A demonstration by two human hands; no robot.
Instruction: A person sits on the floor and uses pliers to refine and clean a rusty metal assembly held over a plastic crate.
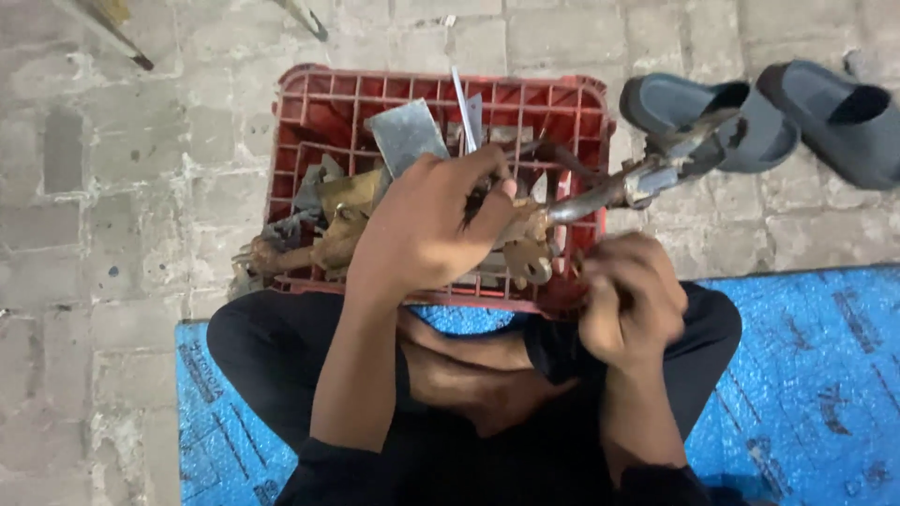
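Brass-coloured metal fitting (527, 251): tarnished, hooked end hanging down, held above red plastic crate.
Long metal tool (626, 187): grey, two-handled, angled up to the right, blurred.

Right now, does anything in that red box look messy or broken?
Yes. The red crate holds a jumbled heap of metal scraps, some looking rusty, with a bent grey sheet sticking up askew. Pieces poke out at the left side.

You've got a red crate (309, 103), grey slippers (750, 117), a shiny blue mat (806, 375) and pale grey paving (112, 187).
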